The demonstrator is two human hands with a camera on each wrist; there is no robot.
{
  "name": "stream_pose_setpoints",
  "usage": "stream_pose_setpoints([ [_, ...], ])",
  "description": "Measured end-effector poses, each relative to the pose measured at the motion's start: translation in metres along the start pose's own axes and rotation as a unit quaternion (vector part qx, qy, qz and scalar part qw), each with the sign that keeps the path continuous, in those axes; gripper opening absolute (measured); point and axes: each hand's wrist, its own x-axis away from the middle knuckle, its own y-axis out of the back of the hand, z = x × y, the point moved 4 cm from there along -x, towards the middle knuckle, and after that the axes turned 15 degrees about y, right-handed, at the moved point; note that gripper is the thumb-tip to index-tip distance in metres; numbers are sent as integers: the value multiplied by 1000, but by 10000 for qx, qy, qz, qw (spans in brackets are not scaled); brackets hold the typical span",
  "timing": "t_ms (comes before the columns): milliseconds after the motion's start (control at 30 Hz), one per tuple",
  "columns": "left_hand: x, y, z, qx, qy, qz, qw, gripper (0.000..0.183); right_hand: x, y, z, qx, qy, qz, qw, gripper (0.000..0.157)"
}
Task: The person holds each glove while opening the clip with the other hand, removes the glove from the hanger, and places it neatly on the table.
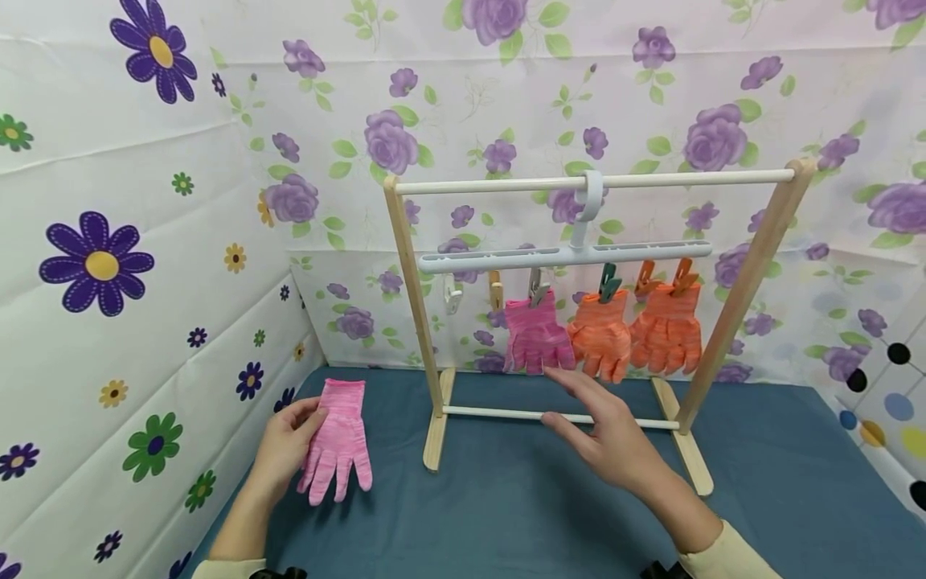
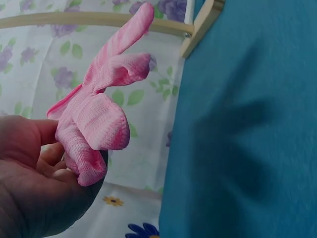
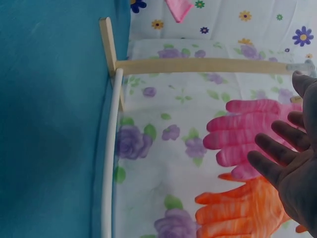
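My left hand [image 1: 288,444] pinches a light pink knitted glove [image 1: 340,434] by its side edge, fingers of the glove dangling down. In the left wrist view the same pink glove [image 2: 94,109] spreads out from between thumb and fingers. My right hand [image 1: 615,438] is raised with fingers extended in front of the rack, holding nothing. Behind it hang a darker pink glove [image 1: 538,334] on a grey clip [image 1: 538,287], an orange glove [image 1: 602,336] on a green clip [image 1: 609,283], and another orange glove [image 1: 667,330] on orange clips [image 1: 683,277].
A white hanger [image 1: 499,259] hooks over the top bar [image 1: 492,186] of a wooden rack [image 1: 748,293]. At its left end dangle a white clip [image 1: 452,294] and a yellowish clip [image 1: 495,291], both without gloves. Blue cloth [image 1: 506,515] covers the table; flowered sheets [image 1: 289,104] stand behind and left.
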Motion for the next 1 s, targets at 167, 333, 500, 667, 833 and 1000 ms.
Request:
stream_pose_setpoints([
  [167,-3,3,11,-233,61,183,9995,43,11,3,-6,48,-13,13,10000,66],
  [333,-6,4,21,-514,211,325,9979,42,23,6,-12,122,-58,26,9999,66],
  [500,-8,5,31,-647,264,392,9968,43,33,8,-17,175,-169,118,9996,66],
  [667,-13,6,40,-773,428,453,9951,42,42,10,-21,290,-235,197,9991,68],
  [833,-17,6,48,-952,535,466,9929,39,48,12,-25,415,-216,211,9987,70],
  [1000,-21,6,55,-1266,509,389,9899,37,52,15,-27,535,-163,239,9981,72],
])
